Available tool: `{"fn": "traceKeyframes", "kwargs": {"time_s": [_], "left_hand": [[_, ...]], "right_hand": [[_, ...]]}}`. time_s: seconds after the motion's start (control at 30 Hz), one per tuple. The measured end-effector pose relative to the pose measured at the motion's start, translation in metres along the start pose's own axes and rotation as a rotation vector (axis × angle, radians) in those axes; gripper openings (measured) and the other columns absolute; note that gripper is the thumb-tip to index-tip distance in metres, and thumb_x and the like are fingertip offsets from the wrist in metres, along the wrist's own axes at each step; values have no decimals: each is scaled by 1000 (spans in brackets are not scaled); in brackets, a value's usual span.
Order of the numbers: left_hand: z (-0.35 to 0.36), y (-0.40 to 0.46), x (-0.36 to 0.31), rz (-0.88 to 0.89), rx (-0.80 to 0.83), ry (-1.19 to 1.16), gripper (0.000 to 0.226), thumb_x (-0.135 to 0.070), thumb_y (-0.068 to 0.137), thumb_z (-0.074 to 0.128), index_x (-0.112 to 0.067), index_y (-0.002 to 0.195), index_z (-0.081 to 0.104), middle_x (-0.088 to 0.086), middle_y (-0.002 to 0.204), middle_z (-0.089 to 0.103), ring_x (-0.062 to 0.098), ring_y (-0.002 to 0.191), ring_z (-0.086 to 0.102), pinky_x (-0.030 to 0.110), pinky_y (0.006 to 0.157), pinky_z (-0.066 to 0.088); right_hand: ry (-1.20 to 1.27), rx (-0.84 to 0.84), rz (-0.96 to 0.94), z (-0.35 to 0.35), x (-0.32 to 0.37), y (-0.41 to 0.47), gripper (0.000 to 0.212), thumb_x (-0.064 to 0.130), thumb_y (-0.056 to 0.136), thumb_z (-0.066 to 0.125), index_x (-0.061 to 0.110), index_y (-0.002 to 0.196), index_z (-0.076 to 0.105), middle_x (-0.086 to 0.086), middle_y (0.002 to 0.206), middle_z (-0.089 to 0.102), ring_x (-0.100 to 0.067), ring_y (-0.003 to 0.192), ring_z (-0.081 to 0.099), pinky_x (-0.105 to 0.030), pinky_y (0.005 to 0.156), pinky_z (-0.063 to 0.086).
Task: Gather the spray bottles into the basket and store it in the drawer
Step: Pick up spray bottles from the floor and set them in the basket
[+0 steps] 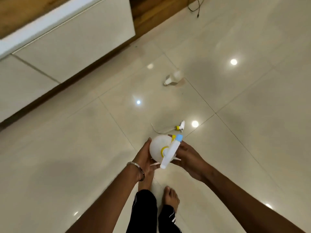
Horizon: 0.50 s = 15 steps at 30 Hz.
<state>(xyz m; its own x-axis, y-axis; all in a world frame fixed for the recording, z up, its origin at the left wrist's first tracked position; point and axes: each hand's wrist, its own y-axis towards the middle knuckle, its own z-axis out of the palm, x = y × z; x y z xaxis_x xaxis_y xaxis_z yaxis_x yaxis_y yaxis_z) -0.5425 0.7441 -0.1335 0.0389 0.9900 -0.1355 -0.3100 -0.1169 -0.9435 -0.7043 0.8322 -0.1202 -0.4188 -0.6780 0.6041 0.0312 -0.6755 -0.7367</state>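
A round white spray bottle [157,146] with a yellow collar and a white sprayer head tipped in blue is held between both hands above the floor. My left hand [145,158] cups its left side and bottom. My right hand [188,157] wraps the right side, under the sprayer head. A loose spray nozzle [179,127] with a yellow ring and a thin tube lies on the tiles just beyond the hands. A clear bottle [174,77] without a sprayer lies on its side farther off. No basket is in view.
White drawer fronts [72,47] on a wooden base run along the upper left. A dark cable [195,5] lies on the floor at the top. My bare feet [170,195] stand on glossy cream tiles with light reflections.
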Motion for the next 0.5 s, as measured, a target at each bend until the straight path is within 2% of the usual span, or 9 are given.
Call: {"fn": "traceKeyframes", "kwargs": {"time_s": [0.07,0.17,0.33,0.4,0.5], "left_hand": [[-9,-14,-11,164,-106,8,38,-49,90,54,-19,112,64,6,102,69,20,83,65,29,60,53],[-28,-38,-30,377,-126,-8,12,-27,88,61,-23,97,69,-1,95,73,20,90,67,32,73,56],[-63,-79,-66,497,-78,-76,17,-32,89,62,-24,102,70,-3,101,73,21,96,69,44,89,57],[-79,-94,-83,514,-83,-124,23,-37,87,66,-23,105,69,-1,104,72,23,99,69,47,89,56],[-112,-119,-114,556,-92,-167,25,-36,85,68,-20,104,68,4,109,71,29,106,67,47,84,58]], "right_hand": [[-65,36,-8,15,19,3,39,46,88,68,44,127,64,-1,127,70,-20,116,67,-33,90,57],[-167,89,-6,44,52,11,52,62,79,68,44,128,63,5,127,69,-18,114,68,-35,90,57],[-285,123,-20,98,98,31,42,63,82,63,45,119,68,8,120,72,-20,108,70,-35,85,59],[-310,133,-28,123,113,40,38,62,82,62,44,115,70,8,117,73,-19,104,71,-38,86,59],[-347,147,-42,173,137,56,42,66,73,67,41,107,73,8,110,75,-17,96,74,-40,87,59]]}}
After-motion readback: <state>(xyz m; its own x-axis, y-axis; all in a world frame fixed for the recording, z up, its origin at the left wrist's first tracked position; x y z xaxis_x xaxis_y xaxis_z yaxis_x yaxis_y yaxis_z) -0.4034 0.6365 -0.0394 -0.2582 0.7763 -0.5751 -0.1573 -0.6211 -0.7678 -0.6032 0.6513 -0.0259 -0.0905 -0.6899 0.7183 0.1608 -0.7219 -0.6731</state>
